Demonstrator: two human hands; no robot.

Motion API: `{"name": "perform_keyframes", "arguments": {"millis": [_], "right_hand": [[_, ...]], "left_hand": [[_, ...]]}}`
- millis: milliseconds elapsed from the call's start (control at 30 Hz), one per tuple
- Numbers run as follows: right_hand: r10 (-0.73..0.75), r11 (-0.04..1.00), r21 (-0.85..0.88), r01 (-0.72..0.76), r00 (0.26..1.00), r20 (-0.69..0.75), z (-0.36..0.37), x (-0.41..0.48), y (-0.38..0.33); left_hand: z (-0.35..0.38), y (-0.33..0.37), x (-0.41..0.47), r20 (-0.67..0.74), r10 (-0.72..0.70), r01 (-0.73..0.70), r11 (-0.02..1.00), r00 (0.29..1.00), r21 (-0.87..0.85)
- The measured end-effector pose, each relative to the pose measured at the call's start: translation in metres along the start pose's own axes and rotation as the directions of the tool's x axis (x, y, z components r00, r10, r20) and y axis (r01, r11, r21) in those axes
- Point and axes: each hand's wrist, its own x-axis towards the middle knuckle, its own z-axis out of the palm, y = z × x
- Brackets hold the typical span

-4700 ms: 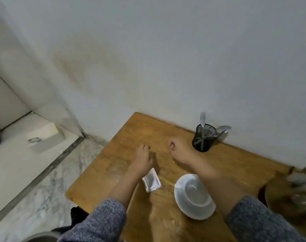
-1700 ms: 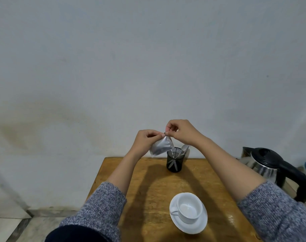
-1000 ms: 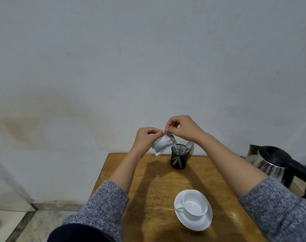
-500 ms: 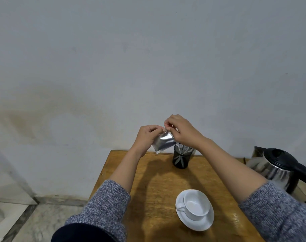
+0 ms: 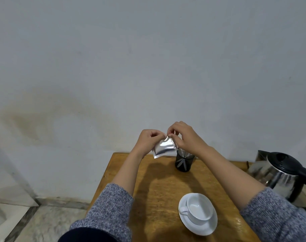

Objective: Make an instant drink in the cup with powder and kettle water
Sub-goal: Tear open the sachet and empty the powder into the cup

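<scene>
Left hand and right hand each pinch top edge of silver sachet, held above table's far edge to tear open. Empty cup on saucer waits near front edge; kettle at right edge.

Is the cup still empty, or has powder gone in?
Empty. The cup sits upright on its saucer showing a bare white inside, while both hands hold the sachet up above the table.

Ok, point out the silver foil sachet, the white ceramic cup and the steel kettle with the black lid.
silver foil sachet [image 5: 164, 147], head view, middle of its face.
white ceramic cup [image 5: 200, 209], head view, inside bottom.
steel kettle with black lid [image 5: 277, 182], head view, shiny body.
</scene>
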Motion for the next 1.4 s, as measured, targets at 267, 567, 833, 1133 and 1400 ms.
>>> {"name": "perform_keyframes", "arguments": {"millis": [267, 567, 833, 1133, 1400], "right_hand": [[0.194, 0.96, 0.203, -0.195, 0.981, 0.022, -0.012, 0.006, -0.001], [0.114, 0.993, 0.026, -0.114, 0.993, 0.016, -0.01, 0.007, 0.0], [-0.137, 0.98, -0.17, 0.104, 0.971, -0.195, 0.004, -0.004, 0.005], [-0.277, 0.953, -0.15, 0.264, 0.958, -0.072, 0.007, -0.008, -0.004], [-0.311, 0.945, -0.109, 0.309, 0.95, 0.002, 0.015, -0.009, -0.009]], "left_hand": [[-0.001, 0.002, 0.002, -0.008, 0.064, -0.064, 0.998, 0.998, 0.011], [0.011, 0.0, 0.008, -0.004, 0.04, -0.04, 0.999, 0.999, -0.028], [0.02, 0.0, 0.011, 0.024, -0.095, 0.098, 0.964, 0.995, -0.248], [0.008, -0.008, 0.016, -0.147, -0.139, 0.104, 0.969, 0.979, -0.226], [-0.007, -0.028, 0.02, -0.334, -0.107, 0.057, 0.986, 0.936, -0.155]]}}
